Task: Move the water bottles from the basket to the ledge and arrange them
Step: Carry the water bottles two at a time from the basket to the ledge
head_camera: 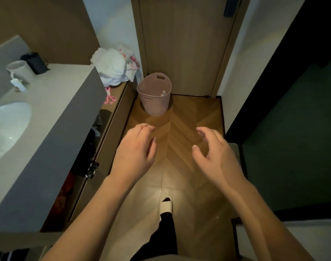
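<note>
A pink perforated plastic basket [155, 97] stands on the wooden floor in front of a closed door. Inside it, against the right wall, shows a small white piece that may be a bottle cap [163, 92]; the rest of the contents are hidden. My left hand [136, 147] and my right hand [215, 153] hover side by side above the floor, nearer to me than the basket. Both have loosely curled fingers and hold nothing. A low wooden ledge [116, 93] runs along the left wall beside the basket.
A grey vanity counter [53, 102] with a white sink [8, 127] fills the left. On it stand a white mug [19, 69] and a black cup [35, 63]. White bags [113, 66] and pink scissors [109, 97] lie on the ledge. My slippered foot [166, 205] is below.
</note>
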The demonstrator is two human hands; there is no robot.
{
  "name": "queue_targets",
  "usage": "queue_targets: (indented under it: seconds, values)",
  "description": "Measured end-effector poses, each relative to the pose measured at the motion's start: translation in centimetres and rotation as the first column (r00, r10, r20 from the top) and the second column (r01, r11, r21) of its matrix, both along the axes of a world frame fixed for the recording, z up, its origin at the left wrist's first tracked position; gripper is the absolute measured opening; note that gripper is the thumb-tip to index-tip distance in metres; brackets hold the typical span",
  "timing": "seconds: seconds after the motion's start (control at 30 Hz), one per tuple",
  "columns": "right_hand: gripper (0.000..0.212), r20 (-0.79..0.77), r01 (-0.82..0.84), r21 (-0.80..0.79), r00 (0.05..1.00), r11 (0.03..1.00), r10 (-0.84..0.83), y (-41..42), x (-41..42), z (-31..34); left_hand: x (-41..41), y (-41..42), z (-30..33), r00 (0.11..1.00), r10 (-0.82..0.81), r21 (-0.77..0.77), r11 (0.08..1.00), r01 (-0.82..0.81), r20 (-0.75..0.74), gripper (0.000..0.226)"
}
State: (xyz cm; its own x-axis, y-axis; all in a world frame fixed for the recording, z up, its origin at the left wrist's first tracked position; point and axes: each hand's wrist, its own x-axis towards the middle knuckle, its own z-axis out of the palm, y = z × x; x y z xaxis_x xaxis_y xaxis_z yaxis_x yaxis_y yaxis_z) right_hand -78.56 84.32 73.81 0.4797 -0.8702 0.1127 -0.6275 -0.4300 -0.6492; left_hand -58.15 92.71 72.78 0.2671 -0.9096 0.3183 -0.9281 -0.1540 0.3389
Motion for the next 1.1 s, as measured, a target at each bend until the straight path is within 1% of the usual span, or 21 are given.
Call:
queue_targets:
  seconds: [0.07, 0.17, 0.23, 0.37, 0.53, 0.67, 0.8, 0.87, 0.97, 1.1]
  values:
    - [0.049, -0.021, -0.008, -0.015, 1.0, 1.0, 0.008, -4.9, 3.0, 0.3, 3.0, -4.9, 0.0, 1.0, 0.013, 0.004, 1.0, -0.013, -0.021, 0.031]
    - [0.05, -0.071, -0.019, 0.021, 0.997, 1.0, 0.02, -11.9, 7.2, 1.3, 7.1, -11.7, 0.6, 0.999, 0.025, -0.003, 1.0, -0.026, -0.03, 0.03]
    - [0.05, -0.075, -0.014, 0.015, 0.997, 1.0, 0.015, -16.3, 9.3, 1.9, 9.4, -16.3, 0.9, 0.999, 0.014, -0.013, 1.0, -0.015, -0.029, 0.029]
    - [0.049, -0.067, 0.011, 0.033, 0.998, 0.999, -0.009, -24.1, 11.8, 1.8, 12.5, -24.5, 1.1, 0.999, 0.004, 0.008, 1.0, -0.004, -0.041, 0.029]
    - [0.049, -0.098, 0.014, 0.074, 0.995, 0.997, -0.006, -35.3, 14.9, 0.2, 15.8, -34.9, -0.7, 0.999, -0.009, 0.053, 0.999, 0.011, -0.043, 0.03]
    - [0.049, -0.093, -0.031, 0.058, 0.995, 0.998, 0.037, -45.4, 17.9, -0.4, 18.2, -43.7, -0.8, 0.998, 0.049, 0.075, 0.996, -0.046, -0.042, 0.031]
    - [0.049, -0.1, -0.08, 0.073, 0.991, 0.994, 0.087, -55.1, 21.1, 0.8, 20.8, -52.0, 0.5, 0.996, 0.074, 0.081, 0.994, -0.071, -0.042, 0.031]
    - [0.049, -0.112, -0.11, 0.064, 0.987, 0.992, 0.117, -59.1, 23.2, 1.3, 22.5, -55.6, 1.1, 0.992, 0.117, 0.063, 0.991, -0.114, -0.048, 0.032]
    - [0.049, -0.116, -0.169, 0.088, 0.977, 0.982, 0.178, -63.8, 26.5, 1.6, 25.1, -58.9, 1.4, 0.974, 0.207, 0.071, 0.977, -0.202, -0.088, 0.032]
    - [0.05, -0.142, -0.27, 0.136, 0.947, 0.953, 0.289, -69.5, 32.0, 1.1, 29.9, -62.5, 0.0, 0.952, 0.291, 0.133, 0.951, -0.278, -0.093, 0.03]
